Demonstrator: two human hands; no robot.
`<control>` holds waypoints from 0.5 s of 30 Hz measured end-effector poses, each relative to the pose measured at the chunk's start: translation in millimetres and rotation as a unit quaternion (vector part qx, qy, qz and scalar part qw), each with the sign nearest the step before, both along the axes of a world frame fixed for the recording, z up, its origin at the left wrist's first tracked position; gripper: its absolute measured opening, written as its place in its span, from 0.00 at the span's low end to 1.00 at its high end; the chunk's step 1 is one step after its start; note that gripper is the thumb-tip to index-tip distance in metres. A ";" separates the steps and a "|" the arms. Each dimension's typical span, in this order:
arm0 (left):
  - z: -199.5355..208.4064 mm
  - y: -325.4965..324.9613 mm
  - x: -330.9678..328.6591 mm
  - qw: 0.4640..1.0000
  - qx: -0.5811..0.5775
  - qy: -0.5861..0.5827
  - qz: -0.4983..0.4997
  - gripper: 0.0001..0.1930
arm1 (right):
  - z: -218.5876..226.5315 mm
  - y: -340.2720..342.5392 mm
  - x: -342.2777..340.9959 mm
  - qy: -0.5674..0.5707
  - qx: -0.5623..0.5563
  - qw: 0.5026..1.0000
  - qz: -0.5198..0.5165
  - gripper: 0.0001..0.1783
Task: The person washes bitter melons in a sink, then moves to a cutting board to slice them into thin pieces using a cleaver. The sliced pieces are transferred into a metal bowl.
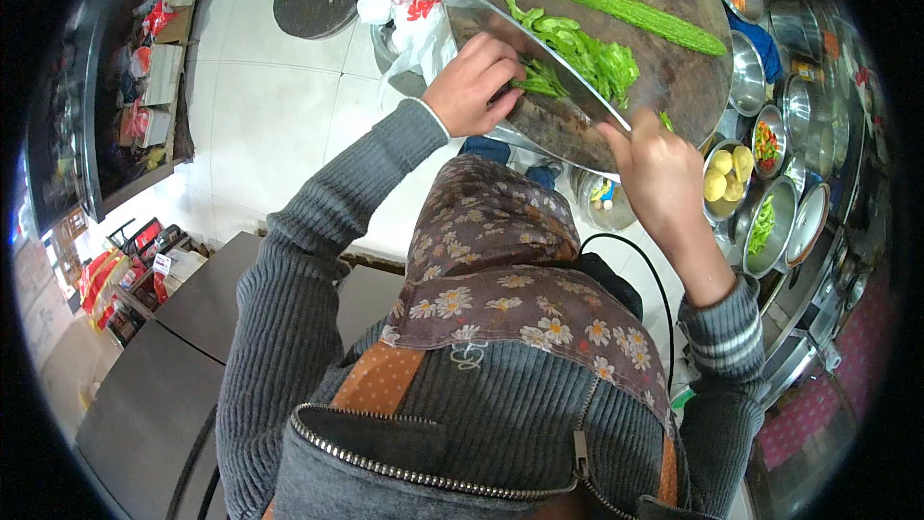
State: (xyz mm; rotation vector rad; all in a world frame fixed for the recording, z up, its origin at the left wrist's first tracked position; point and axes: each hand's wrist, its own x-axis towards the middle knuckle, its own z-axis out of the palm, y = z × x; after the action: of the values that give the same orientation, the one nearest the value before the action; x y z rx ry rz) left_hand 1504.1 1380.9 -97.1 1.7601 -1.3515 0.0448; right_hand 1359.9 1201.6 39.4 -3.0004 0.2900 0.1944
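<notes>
Gripping the large knife [539, 50] at its near right end, the right hand [662, 173] is closed in a fist; the left hand [476, 87], fingers curled, holds green leaves [544, 82] at the left of the round board [674, 87]; beyond the slanting blade lie cut greens [589, 53]; farther right, a long green vegetable [635, 14].

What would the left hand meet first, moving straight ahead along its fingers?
Left hand: likely the greens at its fingertips, then the knife blade just beyond. Exact gap unclear from this one view.
</notes>
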 end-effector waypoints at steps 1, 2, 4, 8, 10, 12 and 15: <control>-0.4 -0.3 -0.3 1.000 -0.010 -0.005 0.002 0.12 | -2.1 0.1 -0.7 0.008 0.004 1.000 -0.001 0.19; -0.1 0.7 -1.4 1.000 -0.014 -0.004 -0.004 0.12 | -6.9 0.5 -1.8 0.017 0.008 1.000 -0.001 0.19; 0.7 0.2 -1.6 1.000 0.002 0.006 -0.008 0.12 | -18.8 -1.8 0.4 0.036 -0.002 0.999 -0.005 0.19; 3.7 2.5 -1.4 1.000 0.017 0.003 -0.005 0.11 | -13.4 -7.1 0.5 0.021 0.000 1.000 0.000 0.20; -0.4 1.3 -1.9 1.000 0.003 -0.008 0.004 0.10 | 0.7 -5.2 -7.0 0.031 -0.007 0.999 -0.005 0.20; -2.1 -0.8 -2.6 1.000 -0.009 -0.007 0.005 0.09 | -7.3 -5.4 -7.5 0.033 -0.003 0.999 0.009 0.20; -2.3 1.9 -5.8 1.000 -0.002 -0.014 0.020 0.09 | -19.8 -2.1 -2.2 0.014 -0.012 0.999 0.028 0.19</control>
State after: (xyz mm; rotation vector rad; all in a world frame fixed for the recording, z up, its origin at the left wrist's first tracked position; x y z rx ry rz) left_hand 1498.3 1382.8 -99.4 1.7882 -1.3352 0.0934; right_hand 1357.6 1199.5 19.6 -3.0344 0.2135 0.2415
